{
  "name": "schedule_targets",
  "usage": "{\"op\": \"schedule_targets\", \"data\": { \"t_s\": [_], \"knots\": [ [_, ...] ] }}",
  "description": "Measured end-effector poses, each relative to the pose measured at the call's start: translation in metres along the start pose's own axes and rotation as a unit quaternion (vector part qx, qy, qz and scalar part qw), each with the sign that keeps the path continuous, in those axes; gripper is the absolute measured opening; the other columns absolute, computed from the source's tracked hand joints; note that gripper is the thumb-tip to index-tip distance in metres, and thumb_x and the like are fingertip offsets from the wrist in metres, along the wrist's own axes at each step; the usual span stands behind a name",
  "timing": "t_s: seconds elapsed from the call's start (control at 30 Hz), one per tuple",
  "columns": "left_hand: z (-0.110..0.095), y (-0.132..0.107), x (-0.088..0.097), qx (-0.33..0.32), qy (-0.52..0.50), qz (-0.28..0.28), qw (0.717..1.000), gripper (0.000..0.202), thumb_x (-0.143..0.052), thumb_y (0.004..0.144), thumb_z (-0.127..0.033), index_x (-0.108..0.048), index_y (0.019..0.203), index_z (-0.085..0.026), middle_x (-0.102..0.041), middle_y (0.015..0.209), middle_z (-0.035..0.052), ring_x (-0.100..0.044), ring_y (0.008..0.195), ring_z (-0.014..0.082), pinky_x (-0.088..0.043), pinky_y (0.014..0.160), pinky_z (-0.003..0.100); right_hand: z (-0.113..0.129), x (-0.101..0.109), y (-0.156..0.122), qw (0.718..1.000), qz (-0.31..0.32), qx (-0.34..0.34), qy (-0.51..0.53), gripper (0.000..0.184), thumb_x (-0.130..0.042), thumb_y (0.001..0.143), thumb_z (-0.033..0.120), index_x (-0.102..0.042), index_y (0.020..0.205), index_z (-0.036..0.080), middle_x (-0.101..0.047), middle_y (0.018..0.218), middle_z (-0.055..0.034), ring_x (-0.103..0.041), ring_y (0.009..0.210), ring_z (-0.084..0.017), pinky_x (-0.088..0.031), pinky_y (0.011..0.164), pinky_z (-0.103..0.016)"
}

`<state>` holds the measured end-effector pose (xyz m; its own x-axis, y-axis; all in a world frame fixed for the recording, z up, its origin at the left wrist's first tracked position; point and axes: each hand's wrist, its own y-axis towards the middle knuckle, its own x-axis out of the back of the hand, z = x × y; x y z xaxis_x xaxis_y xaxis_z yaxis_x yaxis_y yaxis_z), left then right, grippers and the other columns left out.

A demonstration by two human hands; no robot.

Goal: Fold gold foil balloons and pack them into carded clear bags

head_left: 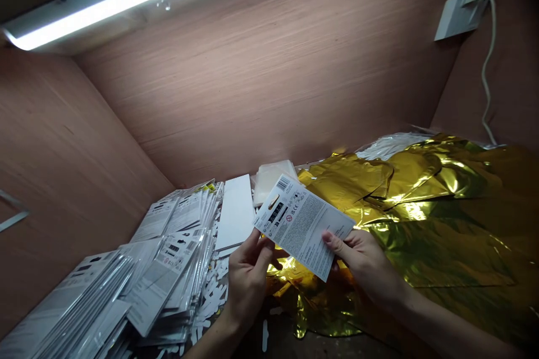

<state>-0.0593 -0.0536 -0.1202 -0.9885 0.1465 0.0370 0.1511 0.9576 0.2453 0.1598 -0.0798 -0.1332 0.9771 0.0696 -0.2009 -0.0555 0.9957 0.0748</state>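
A printed cardboard packaging card (307, 224) is held up in front of me, its back showing small text, a barcode and a hang hole. My right hand (362, 261) pinches its lower right edge, thumb on the printed face. My left hand (251, 263) is at the card's left corner, fingers curled, with the fingertips partly hidden behind it. Below and behind the card lie gold foil sheets (455, 247), shiny and creased, spreading to the right. A white stack of card (236, 210) lies just beyond my left hand.
Stacks of bagged printed cards (164, 269) fill the left side. Small white paper offcuts (213, 294) lie beside them. Translucent sheets (273, 171) rest at the back. Wooden panels (269, 84) enclose the space under a tube light (135, 0); a white cable (488, 78) hangs at right.
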Motion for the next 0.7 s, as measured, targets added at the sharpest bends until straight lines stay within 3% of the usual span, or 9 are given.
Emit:
{"op": "schedule_targets", "data": {
  "t_s": [0.13, 0.23, 0.33, 0.6, 0.7],
  "knots": [
    [-0.0009, -0.0041, -0.0035, 0.010, -0.017, 0.029, 0.999, 0.043, -0.065, 0.095, -0.036, -0.064, 0.137, -0.024, -0.077, 0.114, 0.0080, -0.077, 0.083, 0.0233, -0.059, 0.065, 0.029, -0.0022, 0.0031, -0.0033, 1.000, 0.000, 0.008, -0.013, 0.056, -0.068, 0.089, 0.066, -0.072, 0.070, 0.014, -0.067, 0.070, -0.0087, -0.057, 0.060, -0.018, -0.047, 0.053, -0.029],
    [-0.0016, -0.0051, -0.0059, -0.003, -0.008, 0.021, 1.000, 0.046, -0.064, 0.097, -0.037, -0.060, 0.141, -0.025, -0.077, 0.108, 0.0065, -0.074, 0.075, 0.0199, -0.059, 0.066, 0.030, -0.0012, 0.0037, -0.0055, 1.000, 0.002, 0.013, -0.028, 0.055, -0.068, 0.089, 0.066, -0.073, 0.070, 0.014, -0.068, 0.073, -0.0097, -0.059, 0.063, -0.019, -0.048, 0.055, -0.030],
    [-0.0032, -0.0041, -0.0060, -0.008, 0.006, 0.021, 1.000, 0.045, -0.062, 0.098, -0.037, -0.058, 0.141, -0.024, -0.077, 0.104, 0.0062, -0.071, 0.068, 0.0169, -0.059, 0.066, 0.030, 0.0009, 0.0030, -0.0056, 0.999, 0.003, 0.016, -0.033, 0.056, -0.067, 0.089, 0.066, -0.073, 0.068, 0.015, -0.069, 0.071, -0.0097, -0.059, 0.062, -0.019, -0.048, 0.055, -0.031],
    [0.0044, -0.0061, -0.0039, 0.025, -0.006, 0.015, 1.000, 0.035, -0.062, 0.098, -0.038, -0.055, 0.128, -0.022, -0.076, 0.102, 0.0072, -0.076, 0.074, 0.0220, -0.060, 0.066, 0.032, 0.0026, 0.0035, -0.0037, 1.000, 0.012, 0.011, -0.024, 0.057, -0.068, 0.086, 0.070, -0.074, 0.069, 0.016, -0.069, 0.073, -0.0099, -0.061, 0.065, -0.021, -0.049, 0.057, -0.030],
    [0.0051, -0.0102, -0.0071, 0.020, -0.016, 0.028, 0.999, 0.037, -0.061, 0.097, -0.032, -0.053, 0.132, -0.022, -0.076, 0.098, 0.0057, -0.076, 0.074, 0.0211, -0.060, 0.067, 0.031, 0.0027, 0.0028, -0.0041, 0.999, 0.018, 0.014, -0.029, 0.056, -0.068, 0.087, 0.068, -0.073, 0.067, 0.016, -0.067, 0.070, -0.0086, -0.059, 0.062, -0.019, -0.048, 0.055, -0.029]
  ]
}}
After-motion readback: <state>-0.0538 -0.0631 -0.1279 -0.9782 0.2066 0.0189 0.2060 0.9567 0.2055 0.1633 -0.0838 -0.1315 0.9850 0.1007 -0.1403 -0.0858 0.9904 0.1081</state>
